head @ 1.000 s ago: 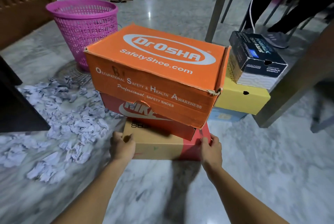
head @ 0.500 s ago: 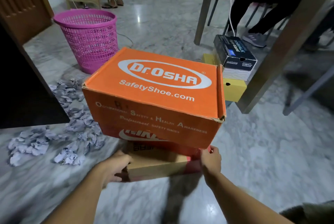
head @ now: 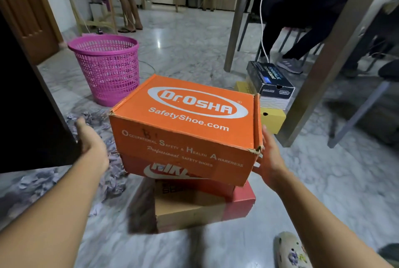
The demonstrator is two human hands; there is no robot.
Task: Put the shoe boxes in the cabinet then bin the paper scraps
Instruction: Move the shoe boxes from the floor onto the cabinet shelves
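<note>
Now the orange Dr.OSHA box (head: 190, 129) tops a stack of three on the marble floor (head: 323, 192), above a red Nike box (head: 172, 172) and a brown-and-red box (head: 190, 209) at the bottom. The left grip (head: 90, 144) is wide, palm facing the orange box's left end but apart from it. The right grip (head: 269, 159) is wide too, fingers straight against the box's right end at its near corner. Paper scraps (head: 108, 177) lie on the floor left of the stack, with a pink basket (head: 108, 69) beyond them. Farther right, a black box (head: 269, 82) sits above a yellow box (head: 272, 116). A dark cabinet (head: 26, 105) stands at the left.
</note>
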